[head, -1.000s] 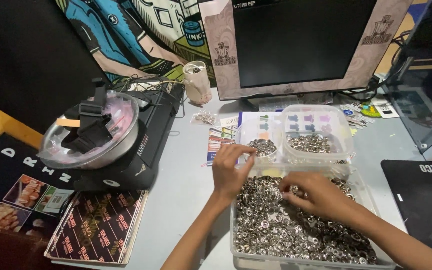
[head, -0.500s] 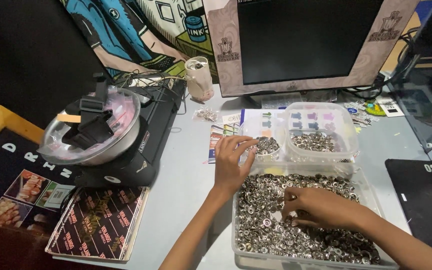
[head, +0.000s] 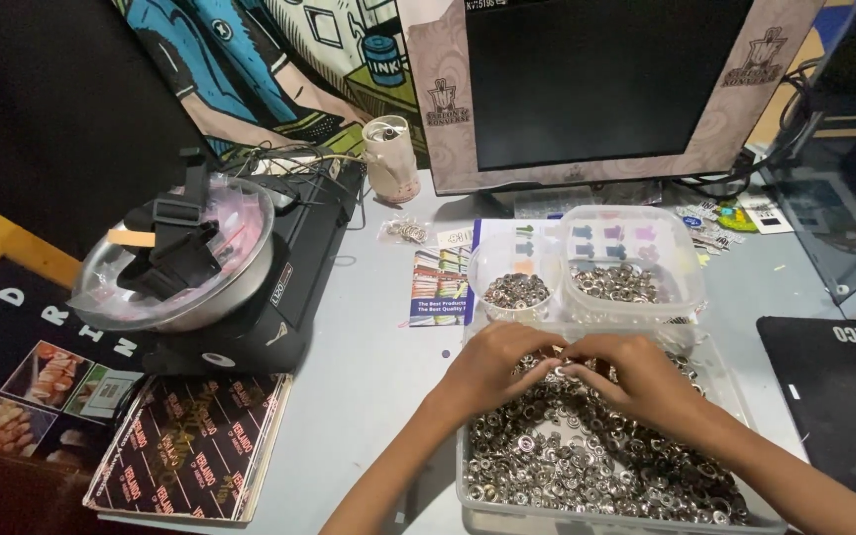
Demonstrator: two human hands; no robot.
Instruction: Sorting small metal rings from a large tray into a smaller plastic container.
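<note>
Both hands, left hand (head: 492, 367) and right hand (head: 636, 376), meet over the tray (head: 468, 485) (full of metal rings (head: 587, 466)).

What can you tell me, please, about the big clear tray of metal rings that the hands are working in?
The clear tray is a shallow, rectangular, see-through plastic box lying flat on the grey table, in front of two smaller clear tubs. It is nearly full of small silvery metal rings. The left hand and right hand meet over its far end, fingers among the rings.

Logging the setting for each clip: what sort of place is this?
Probably a small home or craft workdesk: a dark monitor stands at the back, clear tubs of small metal rings sit before both hands, and printed leaflets lie on the grey table.
</note>
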